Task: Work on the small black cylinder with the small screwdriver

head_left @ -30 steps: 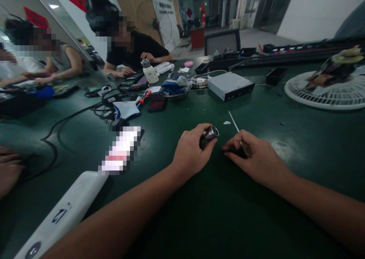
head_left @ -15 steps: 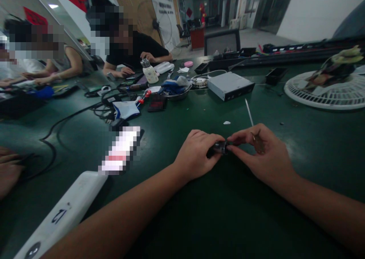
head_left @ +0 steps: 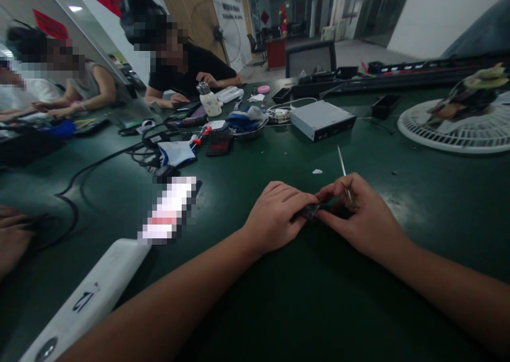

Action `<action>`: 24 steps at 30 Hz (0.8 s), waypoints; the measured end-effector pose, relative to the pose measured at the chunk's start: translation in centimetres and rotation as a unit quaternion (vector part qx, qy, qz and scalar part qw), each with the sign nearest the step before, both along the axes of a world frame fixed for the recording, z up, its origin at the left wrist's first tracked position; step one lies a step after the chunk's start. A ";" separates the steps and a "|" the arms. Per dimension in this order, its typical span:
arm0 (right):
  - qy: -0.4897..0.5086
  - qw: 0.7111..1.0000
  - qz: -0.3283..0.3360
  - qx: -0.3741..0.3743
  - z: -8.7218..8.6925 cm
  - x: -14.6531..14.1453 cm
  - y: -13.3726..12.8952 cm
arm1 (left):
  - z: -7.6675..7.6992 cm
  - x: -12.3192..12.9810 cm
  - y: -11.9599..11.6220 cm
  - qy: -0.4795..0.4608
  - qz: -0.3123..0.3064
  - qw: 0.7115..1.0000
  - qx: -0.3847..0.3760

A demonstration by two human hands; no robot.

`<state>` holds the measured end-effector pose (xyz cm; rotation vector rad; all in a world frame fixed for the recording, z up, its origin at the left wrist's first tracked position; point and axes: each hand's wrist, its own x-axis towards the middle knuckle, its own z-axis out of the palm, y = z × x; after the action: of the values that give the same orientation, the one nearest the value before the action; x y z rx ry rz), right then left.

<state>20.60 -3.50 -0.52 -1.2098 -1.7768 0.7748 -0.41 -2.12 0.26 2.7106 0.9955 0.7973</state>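
My left hand (head_left: 275,214) is closed around a small dark part (head_left: 310,211) just above the green table. Most of that part is hidden by the fingers, so its kind cannot be made out. From the other side, the thumb and fingertips of my right hand (head_left: 367,216) meet the same part. Tucked in the curled fingers of this hand is a screwdriver (head_left: 350,198) with a brownish, see-through handle. Its thin metal shaft points up and away from me.
A white plastic bar (head_left: 85,293) and a blurred lit phone (head_left: 169,210) lie left of my forearm. Farther back are a grey disc drive (head_left: 322,120), a metal bowl (head_left: 249,131) with blue cloth, and a white fan grille (head_left: 458,123). Co-workers sit at the left.
My right hand has shifted slightly left, and the screwdriver's shaft has moved left and lower with it. The dark part has tilted and shows less between the hands.
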 end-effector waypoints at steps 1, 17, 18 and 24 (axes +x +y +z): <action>0.002 1.000 -0.003 0.007 0.0 0.0 0.0 | 0.0 0.0 0.0 -0.010 0.008 1.000 0.000; 0.051 0.987 0.050 0.143 0.6 0.7 -0.9 | -0.6 -0.2 0.4 -0.112 0.251 0.960 -0.049; 0.056 0.986 0.054 0.148 0.6 0.7 -0.9 | -0.6 -0.2 0.4 -0.111 0.253 0.960 -0.050; 0.015 0.991 0.062 0.115 0.9 0.5 -0.8 | -0.6 -0.2 0.3 -0.107 0.227 0.967 -0.039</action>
<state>21.12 -4.33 0.42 -0.9396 -1.8725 0.6339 -0.61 -1.81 -0.32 2.2919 1.5773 1.0653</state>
